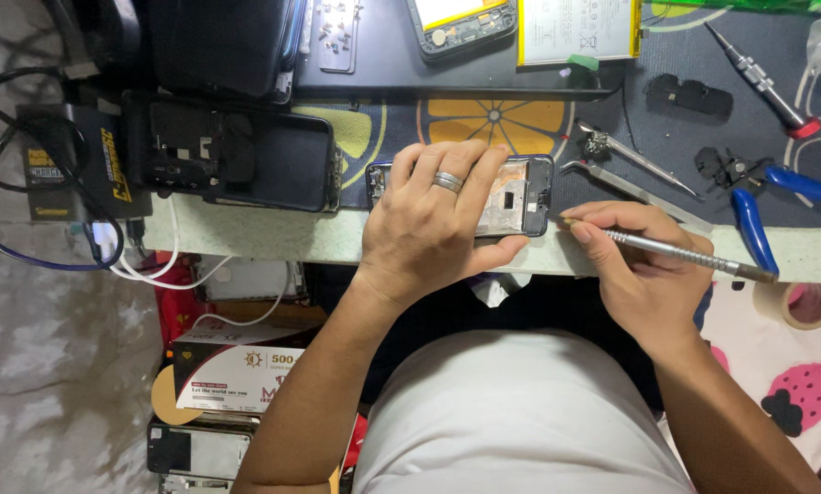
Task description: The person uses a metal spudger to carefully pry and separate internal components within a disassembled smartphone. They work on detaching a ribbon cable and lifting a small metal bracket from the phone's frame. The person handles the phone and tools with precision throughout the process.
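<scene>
Left hand (pixel 433 224) presses flat on the opened phone (pixel 520 197) at the table edge (pixel 273 242), right hand (pixel 644 265) pinches a screwdriver (pixel 667 249) at its end; phone looks light, stiff, fragile—hold by rim.

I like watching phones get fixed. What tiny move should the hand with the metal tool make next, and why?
Probably slide the metal tool's tip a little left to the opened phone's right edge. The tip sits just beside that edge, the right hand grips it like a pen, and the left hand presses the phone down.
</scene>
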